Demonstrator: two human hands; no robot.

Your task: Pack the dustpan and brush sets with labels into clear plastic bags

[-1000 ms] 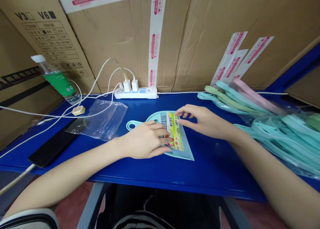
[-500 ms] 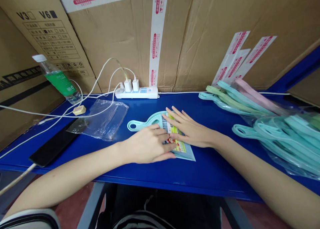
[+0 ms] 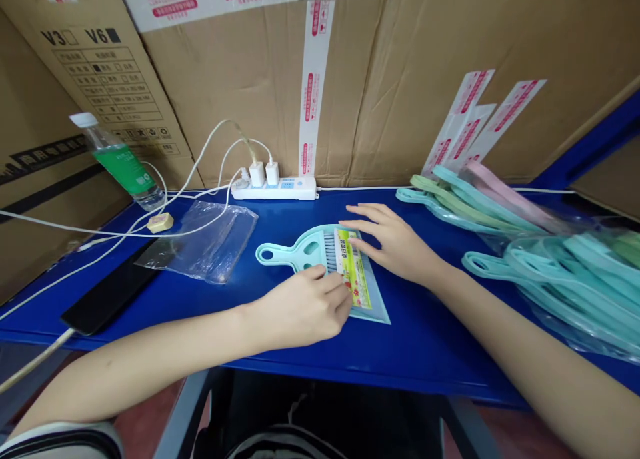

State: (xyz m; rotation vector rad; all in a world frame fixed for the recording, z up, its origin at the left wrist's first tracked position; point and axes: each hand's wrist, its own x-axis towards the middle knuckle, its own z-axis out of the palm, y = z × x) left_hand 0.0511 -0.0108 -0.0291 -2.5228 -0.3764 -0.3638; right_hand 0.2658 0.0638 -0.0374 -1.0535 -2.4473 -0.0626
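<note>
A mint-green dustpan (image 3: 373,300) lies flat on the blue table, its looped handle to the left. On it rests a small hand brush (image 3: 313,247) with grey bristles and a yellow-green printed label card (image 3: 353,265). My left hand (image 3: 307,309) is over the near side of the dustpan, fingers curled in against the card; what they pinch, if anything, is hidden. At the far right edge of the set, my right hand (image 3: 393,241) has its fingers spread, the tips just over the card's upper end; it grips nothing.
Bagged dustpan sets (image 3: 555,279) in mint, green and pink are piled on the right. Left lie a clear plastic bag (image 3: 220,235), a black phone-like slab (image 3: 107,299), a tilted bottle (image 3: 123,165) and loose cables. A power strip (image 3: 295,189) sits before cardboard boxes (image 3: 240,65).
My right hand has lifted off the card and shifted right, uncovering more of it. The left hand has drawn slightly nearer, its fingers curling more. The dustpan stays in place.
</note>
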